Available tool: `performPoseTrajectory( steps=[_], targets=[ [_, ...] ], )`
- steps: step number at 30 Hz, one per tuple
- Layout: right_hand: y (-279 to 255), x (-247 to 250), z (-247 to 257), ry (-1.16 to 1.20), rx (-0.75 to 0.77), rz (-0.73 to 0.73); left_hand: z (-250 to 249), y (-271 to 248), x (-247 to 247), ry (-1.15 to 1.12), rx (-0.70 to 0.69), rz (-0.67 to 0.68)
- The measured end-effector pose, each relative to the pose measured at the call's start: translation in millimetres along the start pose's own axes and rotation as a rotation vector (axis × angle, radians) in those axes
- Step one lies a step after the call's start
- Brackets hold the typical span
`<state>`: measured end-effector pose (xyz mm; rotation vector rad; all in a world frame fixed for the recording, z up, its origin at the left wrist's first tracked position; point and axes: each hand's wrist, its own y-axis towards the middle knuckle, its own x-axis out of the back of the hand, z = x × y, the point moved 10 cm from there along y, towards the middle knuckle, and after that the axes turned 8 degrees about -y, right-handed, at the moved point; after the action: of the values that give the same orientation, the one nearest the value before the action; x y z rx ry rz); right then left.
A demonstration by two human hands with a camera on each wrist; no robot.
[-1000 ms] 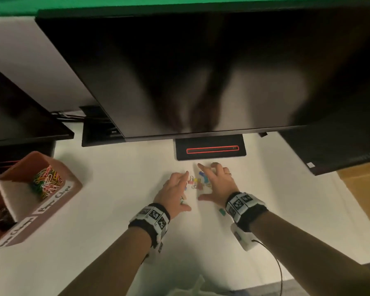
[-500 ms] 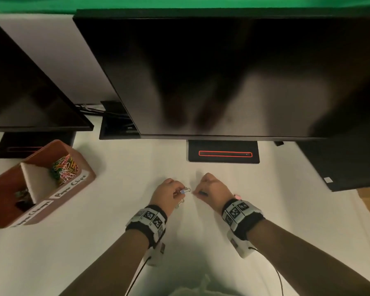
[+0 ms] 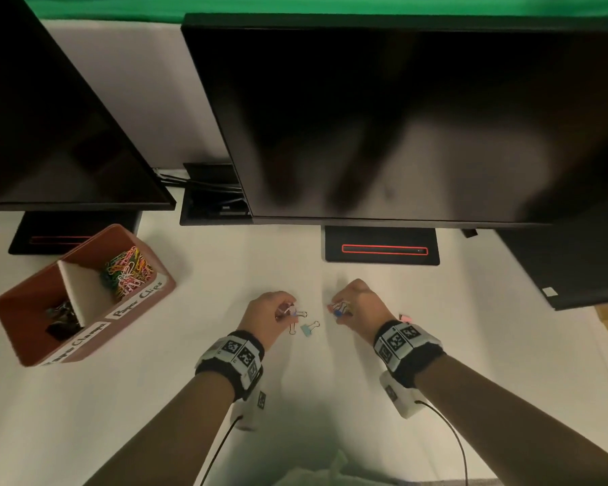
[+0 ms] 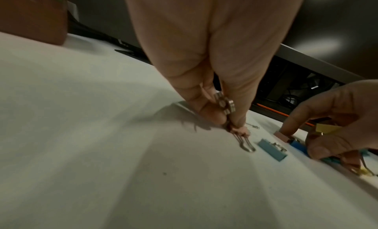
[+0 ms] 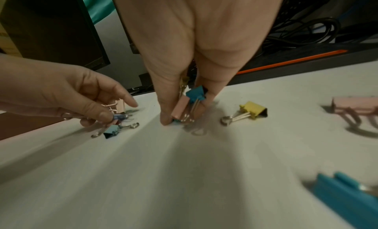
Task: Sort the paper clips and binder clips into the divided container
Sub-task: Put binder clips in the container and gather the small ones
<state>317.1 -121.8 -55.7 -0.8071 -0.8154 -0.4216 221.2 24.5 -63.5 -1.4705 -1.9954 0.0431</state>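
**Binder clips gathered in both hands, container off at 9 o'clock**

Binder clips are bunched in the right hand, whose fingers curl tightly down around a blue one and a pink one, their wire handles poking out beneath the fingertips against the white table. The left hand pinches a small cluster of clips too; from its wrist view the thumb and fingers close narrowly on silver wire handles that trail down to the tabletop.

Between the 2 hands, just toward 6 o'clock of the gap, a teal binder clip lies loose on the table, close to the left fingertips but apart from the right hand. The right wrist view shows more strays: a yellow clip lying just at 3 o'clock of the right hand's fingers, a larger pink clip further out the same way, and a blurred blue clip near the camera.

The divided container, a reddish-brown box, sits well away at about 9 o'clock from the hands. Its far compartment holds coloured paper clips; its near compartment holds dark clips, too dim to make out. 2 dark monitors stand along the back at 12 o'clock.
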Motion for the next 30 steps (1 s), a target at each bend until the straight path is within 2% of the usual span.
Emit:
performPoseTrajectory(
  steps=[8, 12, 16, 20, 23, 27, 30],
  targets=[
    [4, -4, 0, -0.068, -0.112, 0.056, -5, 8, -7, 0.169, -0.052, 0.155],
    [2, -7, 9, -0.071, -0.071, 0.065, -6, 6, 1, 0.122, -0.056, 0.133],
    [-1, 1, 40, -0.067, 0.025, 0.039, -19, -7, 32, 0.054, -0.109, 0.04],
    [4, 12, 104, -0.075, 0.179, -0.01, -18, -30, 96, -0.062, -0.092, -0.126],
    [11, 16, 174, -0.015, 0.313, -0.036, -4, -56, 162, -0.046, -0.08, -0.275],
    [19, 8, 280, 0.136, 0.477, -0.031, 41, -96, 257, 0.007, 0.041, -0.512],
    [21, -9, 356, 0.169, 0.576, -0.021, 75, -123, 312, -0.014, 0.129, -0.628]
  ],
)
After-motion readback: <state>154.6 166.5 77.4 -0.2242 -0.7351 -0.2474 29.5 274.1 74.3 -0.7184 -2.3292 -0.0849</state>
